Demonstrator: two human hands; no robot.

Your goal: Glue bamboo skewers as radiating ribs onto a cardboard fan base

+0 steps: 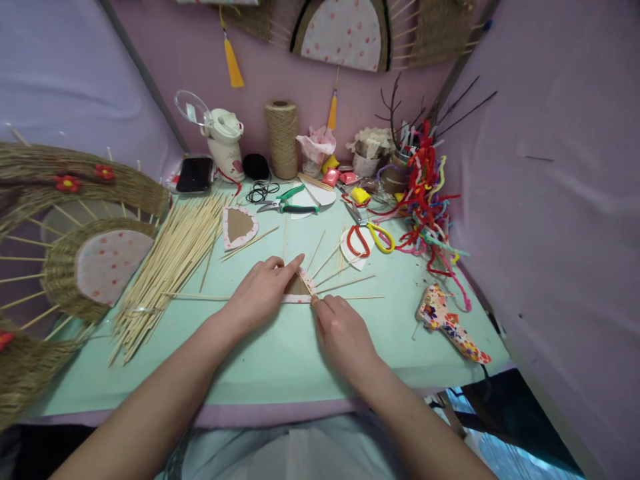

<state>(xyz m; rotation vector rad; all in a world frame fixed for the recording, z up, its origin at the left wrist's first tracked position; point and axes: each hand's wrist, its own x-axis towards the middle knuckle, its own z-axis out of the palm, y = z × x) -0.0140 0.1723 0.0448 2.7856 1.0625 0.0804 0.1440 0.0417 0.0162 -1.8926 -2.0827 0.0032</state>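
A half-round cardboard piece (pixel 296 287) with a pink-spotted fabric edge lies on the table, partly hidden under my hands. Thin bamboo sticks (pixel 346 285) fan out from its curved edge, and one long stick (pixel 196 297) runs left along its straight side. My left hand (pixel 265 283) is closed over the piece's left part, thumb and index finger pressing near its top. At the right corner, my right hand (pixel 343 327) pinches the edge among the stick ends; its fingertips are partly hidden. A second fabric-edged cardboard piece (pixel 241 227) lies behind my left hand.
To the left lies a bamboo stick pile (pixel 167 260) beside a woven fan (pixel 100 260). Pruning shears (pixel 293 203) and scissors (pixel 367 237) rest behind my hands. A floral-patterned glue gun (pixel 450 323) lies right. Twine (pixel 281 139) and tangled pipe cleaners (pixel 430 193) stand at the back.
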